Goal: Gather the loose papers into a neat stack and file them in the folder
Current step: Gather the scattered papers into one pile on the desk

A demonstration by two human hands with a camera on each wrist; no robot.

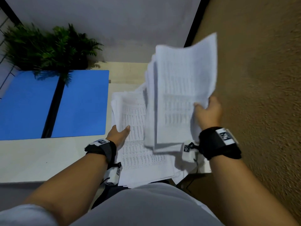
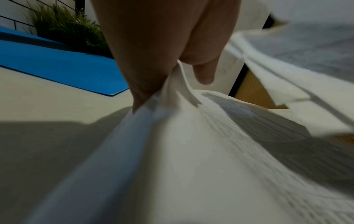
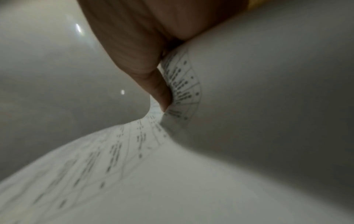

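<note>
My right hand [image 1: 206, 110] grips a thick bundle of printed white papers [image 1: 182, 88] by its right edge and holds it raised above the table. In the right wrist view the thumb [image 3: 162, 94] presses on the curled sheets [image 3: 249, 121]. Below lies a second pile of printed papers [image 1: 138, 144] near the table's front edge. My left hand [image 1: 119, 132] pinches that pile's left edge, thumb on top, and the sheets [image 2: 191, 151] bulge up. An open blue folder [image 1: 81, 103] lies flat to the left.
A green fern plant [image 1: 48, 48] stands behind the folder, its fronds hanging over it. The pale table [image 1: 40, 159] ends at a brown textured floor [image 1: 260, 95] on the right. A cardboard box corner [image 1: 192, 181] shows below the table's front right.
</note>
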